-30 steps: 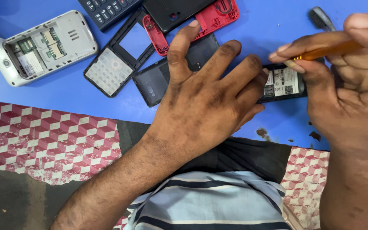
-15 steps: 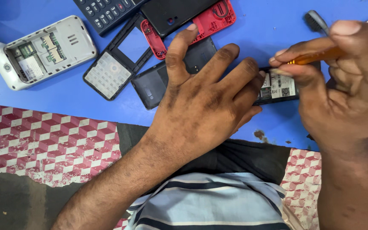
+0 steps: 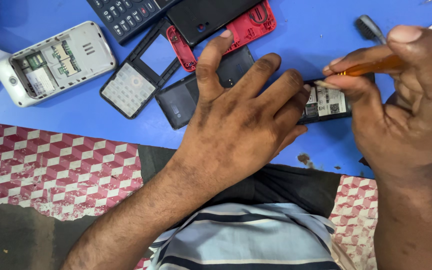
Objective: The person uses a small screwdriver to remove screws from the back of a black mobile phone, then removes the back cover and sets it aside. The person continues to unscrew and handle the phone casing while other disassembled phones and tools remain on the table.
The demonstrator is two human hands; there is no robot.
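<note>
My left hand (image 3: 241, 117) lies flat on the blue table (image 3: 66, 120), fingers spread, pressing down on an opened black phone (image 3: 326, 102) whose labelled inside shows between both hands. My right hand (image 3: 406, 100) pinches an orange-handled screwdriver (image 3: 371, 65) with its tip at the phone's upper edge. A black back cover (image 3: 181, 100) lies partly under my left fingers.
A white phone with its back off (image 3: 56, 62) lies at the left. Beside it sit a black front frame with keypad (image 3: 136, 75), a red phone shell (image 3: 251, 27), a dark keypad phone (image 3: 126, 15) and a small black brush (image 3: 371, 27). Red-and-white patterned floor lies below the table edge.
My right hand with the screwdriver has shifted slightly up and to the right. My left hand stays pressed on the phone.
</note>
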